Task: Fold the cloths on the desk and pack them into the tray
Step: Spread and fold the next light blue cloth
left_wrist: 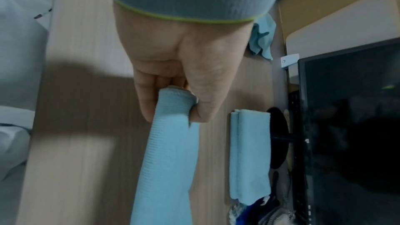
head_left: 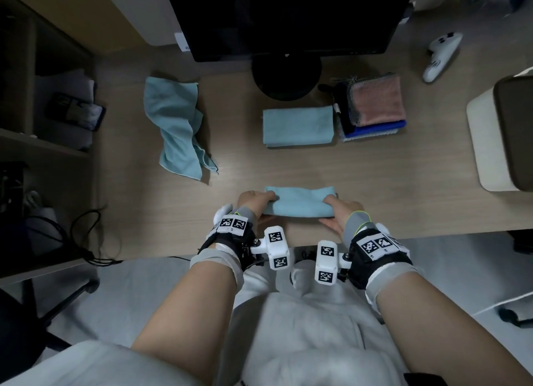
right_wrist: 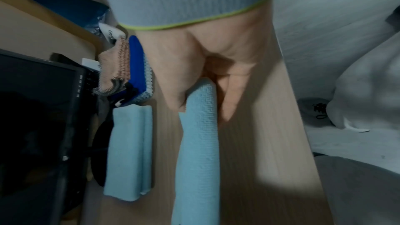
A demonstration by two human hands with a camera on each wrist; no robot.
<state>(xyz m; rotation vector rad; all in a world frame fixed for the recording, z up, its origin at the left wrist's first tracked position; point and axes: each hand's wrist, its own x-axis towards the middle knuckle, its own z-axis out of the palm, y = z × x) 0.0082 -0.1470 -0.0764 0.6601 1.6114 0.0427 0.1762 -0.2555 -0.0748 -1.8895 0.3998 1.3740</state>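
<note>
While both hands' fingers pinch its ends, light-blue cloth (head_left: pixel 300 201), folded narrow, waffle-textured

A pale wood-grain desk (head_left: pixel 360 180) carried the items. At its left lay a crumpled light-blue cloth (head_left: pixel 176 126); near the centre, a folded light-blue cloth (head_left: pixel 298 126) sat just in front of the black round monitor base (head_left: pixel 285 77). Beside it to the right stood a stack of folded cloths (head_left: pixel 375 108), pink uppermost, blue beneath. A white game controller (head_left: pixel 441 55) lay at far right, and a white bin (head_left: pixel 496 137) stood at the right edge.
</note>
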